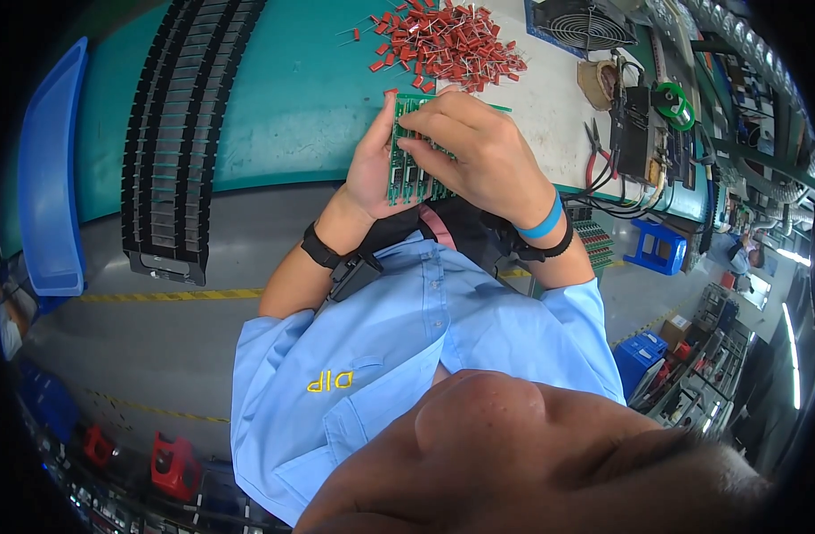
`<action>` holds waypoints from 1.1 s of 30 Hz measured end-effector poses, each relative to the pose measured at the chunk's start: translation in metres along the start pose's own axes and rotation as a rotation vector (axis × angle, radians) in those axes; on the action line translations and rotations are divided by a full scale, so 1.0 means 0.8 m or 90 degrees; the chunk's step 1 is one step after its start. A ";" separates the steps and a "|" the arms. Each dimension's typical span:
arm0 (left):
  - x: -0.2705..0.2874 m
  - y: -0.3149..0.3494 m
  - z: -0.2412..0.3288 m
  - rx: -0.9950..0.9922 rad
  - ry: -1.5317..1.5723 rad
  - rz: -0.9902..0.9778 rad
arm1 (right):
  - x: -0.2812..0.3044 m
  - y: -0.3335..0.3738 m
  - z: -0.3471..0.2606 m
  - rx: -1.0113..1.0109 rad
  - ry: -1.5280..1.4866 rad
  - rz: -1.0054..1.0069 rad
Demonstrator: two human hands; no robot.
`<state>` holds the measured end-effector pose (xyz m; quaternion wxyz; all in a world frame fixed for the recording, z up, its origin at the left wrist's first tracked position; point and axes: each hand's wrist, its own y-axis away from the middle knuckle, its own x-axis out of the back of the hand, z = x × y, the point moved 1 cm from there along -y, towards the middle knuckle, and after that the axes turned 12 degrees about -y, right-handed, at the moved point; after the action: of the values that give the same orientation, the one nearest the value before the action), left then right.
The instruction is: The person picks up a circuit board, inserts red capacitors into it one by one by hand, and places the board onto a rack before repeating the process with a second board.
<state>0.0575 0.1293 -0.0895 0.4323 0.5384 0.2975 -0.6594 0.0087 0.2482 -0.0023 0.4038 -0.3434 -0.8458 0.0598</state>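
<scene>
Wearer's head (pixel 479 418), lower centre, overlooks the left hand (pixel 370 173) clamped on a green circuit board (pixel 410 175), upper centre, presumably steadying it under the right hand (pixel 492 151) (whether its fingertips meet cannot be told), red components (pixel 443 49) heaped nearby, apparently for reach.

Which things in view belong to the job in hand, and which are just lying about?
Job in hand:
circuit board, held in the left hand, with the right hand over it
pile of red parts, probably

Apparently just lying about:
pliers
green spool
fan
black rack
blue tray
blue stool
</scene>
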 end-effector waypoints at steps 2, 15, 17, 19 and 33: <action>0.001 0.000 0.000 0.000 0.001 -0.004 | 0.001 -0.001 -0.002 -0.014 0.001 -0.002; -0.001 -0.001 0.001 -0.009 -0.021 0.023 | 0.006 -0.002 -0.006 -0.073 -0.004 -0.043; 0.000 -0.002 0.001 -0.013 -0.028 0.032 | 0.004 0.001 -0.001 -0.072 0.003 -0.041; -0.002 -0.002 0.003 -0.009 -0.016 0.024 | 0.004 0.001 0.000 -0.072 0.007 -0.038; -0.005 -0.002 0.004 -0.024 0.026 -0.001 | 0.001 0.006 0.006 0.000 -0.003 0.042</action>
<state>0.0551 0.1287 -0.0848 0.4361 0.5431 0.3190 -0.6427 0.0071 0.2531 -0.0065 0.3995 -0.3707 -0.8352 0.0740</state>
